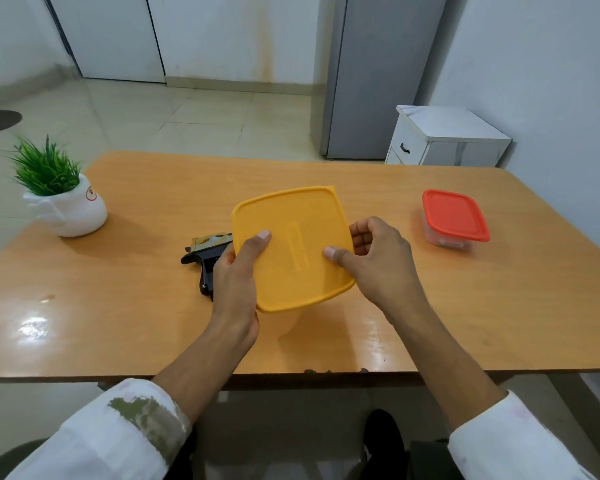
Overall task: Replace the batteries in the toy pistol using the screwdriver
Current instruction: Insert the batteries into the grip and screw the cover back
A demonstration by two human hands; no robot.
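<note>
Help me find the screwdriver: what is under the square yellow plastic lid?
Only the black-and-gold toy pistol shows, its front hidden beneath the square yellow plastic lid gripped by the left hand and right hand. Anything else below is covered; no screwdriver is visible.

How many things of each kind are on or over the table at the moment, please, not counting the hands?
Yellow lid: 1, gripped by the left hand and the right hand
Red-lidded container: 1
Toy pistol: 1, partly hidden behind the lid
Potted plant: 1
Total: 4
</note>
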